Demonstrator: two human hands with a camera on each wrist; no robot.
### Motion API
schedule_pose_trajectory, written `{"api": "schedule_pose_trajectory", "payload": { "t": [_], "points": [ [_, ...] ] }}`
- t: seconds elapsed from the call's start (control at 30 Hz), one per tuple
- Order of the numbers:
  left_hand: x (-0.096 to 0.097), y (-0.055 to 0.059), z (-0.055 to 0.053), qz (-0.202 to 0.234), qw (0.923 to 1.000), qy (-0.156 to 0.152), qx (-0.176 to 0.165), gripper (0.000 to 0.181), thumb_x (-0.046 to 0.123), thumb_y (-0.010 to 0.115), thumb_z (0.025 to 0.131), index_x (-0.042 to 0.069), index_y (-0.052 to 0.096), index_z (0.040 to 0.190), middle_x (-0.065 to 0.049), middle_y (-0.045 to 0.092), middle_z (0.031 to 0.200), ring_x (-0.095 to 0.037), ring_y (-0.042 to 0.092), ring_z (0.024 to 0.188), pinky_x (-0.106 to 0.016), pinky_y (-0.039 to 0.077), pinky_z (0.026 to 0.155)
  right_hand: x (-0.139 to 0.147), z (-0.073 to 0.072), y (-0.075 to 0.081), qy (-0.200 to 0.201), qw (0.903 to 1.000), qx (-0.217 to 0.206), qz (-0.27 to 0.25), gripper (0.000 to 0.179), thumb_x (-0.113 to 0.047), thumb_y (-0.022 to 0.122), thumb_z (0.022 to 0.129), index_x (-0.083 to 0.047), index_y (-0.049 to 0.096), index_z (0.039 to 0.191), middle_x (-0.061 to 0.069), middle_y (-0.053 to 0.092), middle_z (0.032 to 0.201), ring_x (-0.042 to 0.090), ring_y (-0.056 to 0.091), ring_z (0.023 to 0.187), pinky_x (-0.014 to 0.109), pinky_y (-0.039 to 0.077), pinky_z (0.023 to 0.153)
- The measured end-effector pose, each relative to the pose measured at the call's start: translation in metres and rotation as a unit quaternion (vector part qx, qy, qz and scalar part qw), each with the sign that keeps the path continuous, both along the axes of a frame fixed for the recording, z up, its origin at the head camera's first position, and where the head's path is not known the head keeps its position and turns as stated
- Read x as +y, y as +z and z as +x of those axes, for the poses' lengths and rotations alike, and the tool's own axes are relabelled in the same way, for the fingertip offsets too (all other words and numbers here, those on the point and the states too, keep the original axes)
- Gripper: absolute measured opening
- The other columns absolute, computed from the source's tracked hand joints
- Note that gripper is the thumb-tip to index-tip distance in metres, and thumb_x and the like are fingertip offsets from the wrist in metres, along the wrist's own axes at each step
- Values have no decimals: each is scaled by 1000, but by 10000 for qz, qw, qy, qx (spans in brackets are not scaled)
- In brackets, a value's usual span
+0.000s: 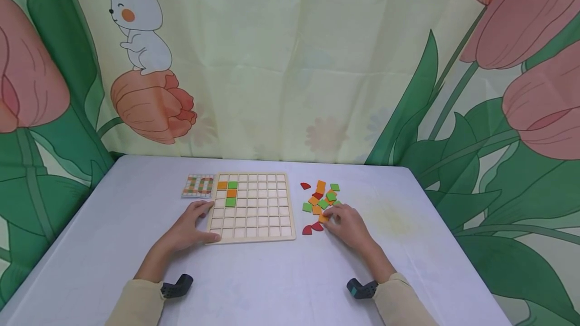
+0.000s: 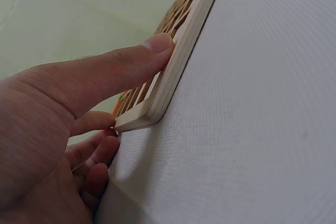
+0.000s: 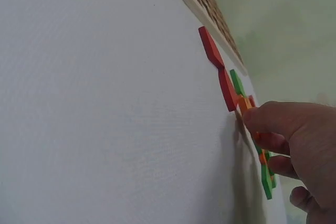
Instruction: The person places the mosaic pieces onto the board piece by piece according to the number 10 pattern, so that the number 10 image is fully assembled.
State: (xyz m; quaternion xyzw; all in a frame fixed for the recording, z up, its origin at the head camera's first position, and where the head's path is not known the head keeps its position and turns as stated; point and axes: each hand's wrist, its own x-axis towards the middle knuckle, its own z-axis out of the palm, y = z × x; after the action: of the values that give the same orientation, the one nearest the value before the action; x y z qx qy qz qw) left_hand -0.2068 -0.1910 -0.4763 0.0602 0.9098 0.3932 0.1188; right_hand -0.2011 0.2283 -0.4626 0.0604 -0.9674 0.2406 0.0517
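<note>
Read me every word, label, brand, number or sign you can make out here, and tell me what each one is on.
None can be read.
Pattern card: coloured shapes on a grid; any print is too small to read.
Black wrist devices: any markings are too small to read.
Wooden board and loose pieces: no lettering seen.
Backdrop: pictures, no lettering seen.

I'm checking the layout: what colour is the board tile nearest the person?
The tile is green, clearest in the head view.

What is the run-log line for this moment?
left hand: holds grid board corner | right hand: touches orange tile | on board: four tiles
</note>
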Motion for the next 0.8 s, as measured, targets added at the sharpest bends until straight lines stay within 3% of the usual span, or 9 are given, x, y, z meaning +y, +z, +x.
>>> {"api": "schedule_pose_trajectory", "payload": {
  "t": [0.37, 0.8],
  "points": [
    [-1, -1, 0, -41, 10000, 4, 17, 107, 46, 86, 65, 11, 32, 151, -19, 27, 149, -34, 41, 123, -59, 33, 103, -7, -3, 4, 84, 9965, -194, -808, 20, -20, 80, 80, -19, 75, 99, -4, 67, 91, 14, 52, 83, 20, 46, 65],
    [-1, -3, -2, -23, 9999, -64, 114, 105, 47, 85, 66, 9, 33, 150, -19, 28, 149, -34, 41, 124, -59, 34, 103, -29, -7, 8, 353, 9940, -143, -1030, 21, -25, 80, 79, -20, 76, 99, -8, 67, 87, 13, 53, 83, 21, 46, 66]
  ]
}}
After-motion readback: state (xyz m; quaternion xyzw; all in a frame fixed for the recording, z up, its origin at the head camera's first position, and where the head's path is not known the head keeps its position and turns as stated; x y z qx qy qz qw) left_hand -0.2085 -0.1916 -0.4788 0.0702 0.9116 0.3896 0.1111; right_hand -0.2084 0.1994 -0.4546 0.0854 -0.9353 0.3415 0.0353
